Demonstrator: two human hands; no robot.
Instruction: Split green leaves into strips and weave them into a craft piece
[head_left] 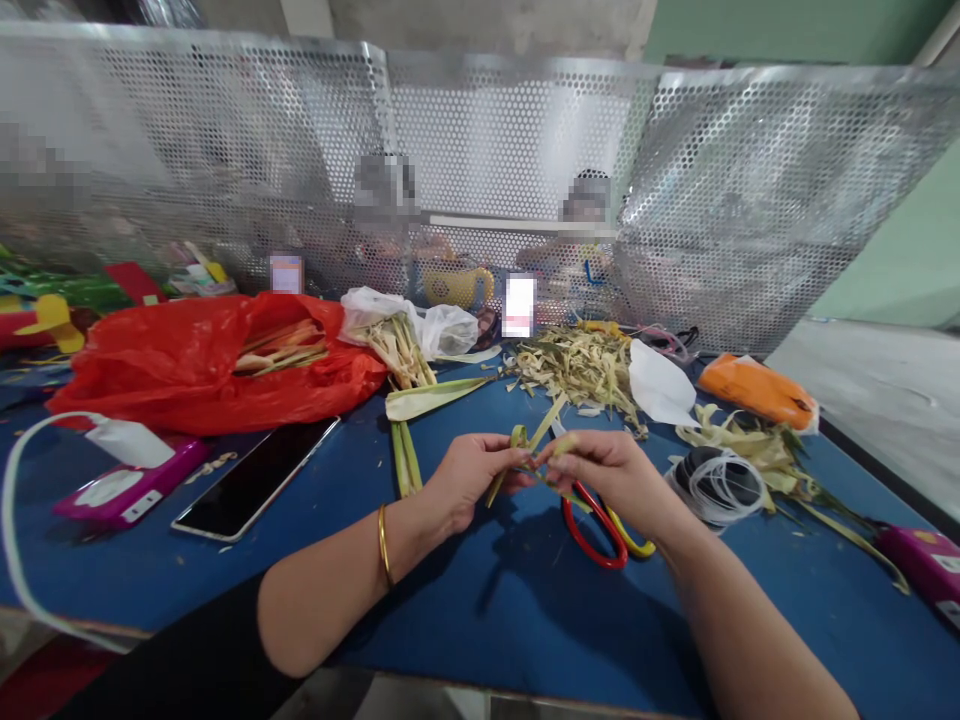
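Note:
My left hand [476, 470] pinches a green strip of dried leaf [519, 436], which curls into a small loop above the fingertips. Close beside it, my right hand [600, 462] has its thumb and fingers closed on the same leafy piece. How the strips cross between the fingers is partly hidden. Scissors [596, 530] with red and yellow handles lie on the table under my right hand, their blades mostly covered. Left of my hands rest a flat pale leaf [435, 397] and green stalks [405, 460].
A red plastic bag [172, 360] holds dried stalks at the left, behind a smartphone [255, 480] and a purple power strip [124, 490]. Leaf scraps [577, 365] are heaped at the back. A coil of white cord [720, 490] and an orange packet [757, 390] lie at the right. Perforated metal panels [510, 120] stand behind.

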